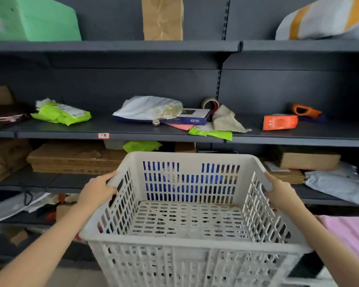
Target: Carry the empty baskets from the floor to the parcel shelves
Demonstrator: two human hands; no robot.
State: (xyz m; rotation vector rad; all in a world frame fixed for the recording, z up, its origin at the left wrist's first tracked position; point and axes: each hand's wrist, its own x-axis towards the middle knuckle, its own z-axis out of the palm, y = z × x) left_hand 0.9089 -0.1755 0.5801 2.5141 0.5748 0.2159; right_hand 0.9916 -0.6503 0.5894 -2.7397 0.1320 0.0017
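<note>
I hold a white slotted plastic basket (187, 241) in front of me, level and empty inside. My left hand (97, 191) grips its left rim handle and my right hand (280, 191) grips the right rim handle. The basket hangs in the air before the dark grey parcel shelves (116, 133), its far rim just below the middle shelf's front edge. Parts of the lower shelves are hidden behind the basket.
The middle shelf holds a lime-green parcel (60, 113), a white mailer on a blue box (164, 114), a tape roll (210, 104) and an orange pouch (279, 122). Flat cardboard (75, 158) and boxes fill lower shelves. A pink cloth (350, 233) lies at right.
</note>
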